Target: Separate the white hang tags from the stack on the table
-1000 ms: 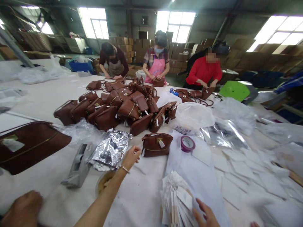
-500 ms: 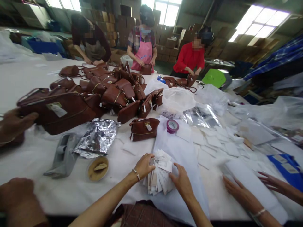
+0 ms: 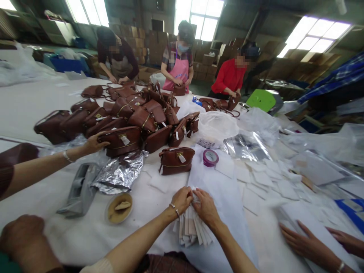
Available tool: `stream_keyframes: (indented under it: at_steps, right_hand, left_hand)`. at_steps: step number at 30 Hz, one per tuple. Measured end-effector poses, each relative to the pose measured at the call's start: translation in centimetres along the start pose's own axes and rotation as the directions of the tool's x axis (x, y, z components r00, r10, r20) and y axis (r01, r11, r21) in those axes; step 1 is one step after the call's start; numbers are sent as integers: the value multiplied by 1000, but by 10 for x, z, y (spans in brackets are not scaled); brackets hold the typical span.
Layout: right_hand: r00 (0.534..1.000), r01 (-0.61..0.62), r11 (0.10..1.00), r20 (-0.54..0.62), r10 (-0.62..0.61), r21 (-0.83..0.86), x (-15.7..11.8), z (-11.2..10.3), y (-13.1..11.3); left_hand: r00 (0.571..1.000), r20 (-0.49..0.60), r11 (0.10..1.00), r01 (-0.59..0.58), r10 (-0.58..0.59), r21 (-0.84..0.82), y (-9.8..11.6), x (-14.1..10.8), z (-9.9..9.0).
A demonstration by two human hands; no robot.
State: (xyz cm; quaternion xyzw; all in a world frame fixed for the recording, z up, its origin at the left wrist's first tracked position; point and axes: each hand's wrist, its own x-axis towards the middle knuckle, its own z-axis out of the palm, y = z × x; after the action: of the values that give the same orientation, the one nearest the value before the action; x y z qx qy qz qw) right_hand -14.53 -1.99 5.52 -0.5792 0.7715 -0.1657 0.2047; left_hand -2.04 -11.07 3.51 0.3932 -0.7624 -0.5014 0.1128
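Observation:
Both my hands meet at the top of a fanned pile of white tags [image 3: 193, 229] near the table's front edge. My left hand [image 3: 182, 200], with a bracelet on its wrist, has its fingers pinched at the pile's upper end. Beside it my right hand [image 3: 205, 204] has bent fingers pressed together on the same end. What exactly the fingertips hold is too small to make out. White sheeting [image 3: 224, 201] lies under the pile's right part. Just beyond stands a small brown bag [image 3: 176, 160] with a white tag, next to a purple tape roll [image 3: 211, 157].
At the left are a tape dispenser [image 3: 81, 191], silver foil [image 3: 121, 174] and a round dish [image 3: 119, 207]. A co-worker's hand [image 3: 95, 145] touches a brown bag. Another's hands [image 3: 308, 242] rest on white sheets at the right. Several bags and three people are across the table.
My hands have come together over the tags, where they were apart on either side. The co-worker's hand at the left has moved a brown bag rightward to the heap. The view has shifted slightly.

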Motion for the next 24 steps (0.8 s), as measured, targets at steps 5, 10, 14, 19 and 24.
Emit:
stream_keyframes:
  at_steps: [5,10,14,19,24]
  right_hand:
    - [998,36,998,49,-34,-59,11,-11,-2]
    - [994,21,999,107,-18,-26,15,-24,-12]
    - [984,-129,944,159,83,304,20,-24,-18]
    - [938,-347,660,259,232,666,28,-18,-13]
    - [912,-312,680,9,410,663,26,-33,-12]
  left_hand:
    - [999,0,988,34,-34,-149,-3,-1,-1]
    - [981,161,949,147,-104,-281,-17,1,-6]
    - [959,283,934,107,-7,-340,-18,-2,-14]
    - [958,281,906,67,59,-418,-15,-4,-11]
    - [940,334,825,238,-63,-512,-31,-1,-2]
